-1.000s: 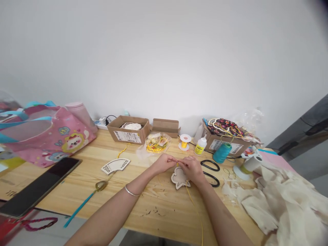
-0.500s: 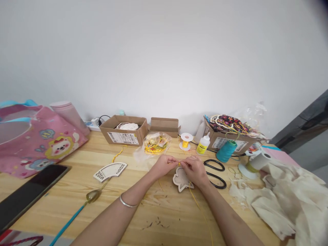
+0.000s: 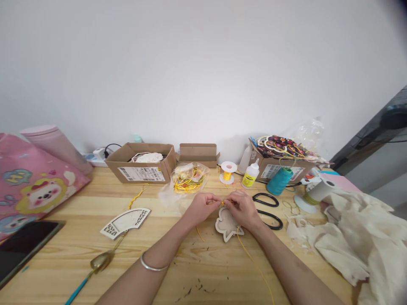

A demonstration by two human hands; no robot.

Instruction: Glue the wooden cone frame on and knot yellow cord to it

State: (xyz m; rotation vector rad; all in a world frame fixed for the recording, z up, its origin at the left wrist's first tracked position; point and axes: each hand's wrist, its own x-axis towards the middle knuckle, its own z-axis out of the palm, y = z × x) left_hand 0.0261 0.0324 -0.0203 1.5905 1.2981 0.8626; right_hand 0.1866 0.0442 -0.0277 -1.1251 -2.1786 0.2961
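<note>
My left hand [image 3: 205, 207] and my right hand [image 3: 241, 208] meet at the middle of the table, each pinching yellow cord [image 3: 249, 254] close to a small knot between the fingertips. Just below the fingers lies a pale wooden flower-shaped piece [image 3: 226, 228] with a raised rim, partly covered by my right hand. One length of the cord trails from beside this piece toward the front edge. A shorter end [image 3: 199, 234] hangs under my left hand. Black-handled scissors [image 3: 269, 219] lie right of my right hand, their blades hidden.
Behind stand a spool of yellow cord [image 3: 227, 173], a glue bottle [image 3: 251, 174], a teal thread cone [image 3: 280, 181] and cardboard boxes [image 3: 111, 163]. Left are a fan-shaped wooden piece [image 3: 125, 222], a spoon [image 3: 101, 261], a phone [image 3: 28, 245] and a pink bag [image 3: 38, 182]. Cream cloth [image 3: 356, 237] lies right.
The view has shifted slightly, so things at the left sit farther left. Both hands keep their pinch on the cord, with barely any movement.
</note>
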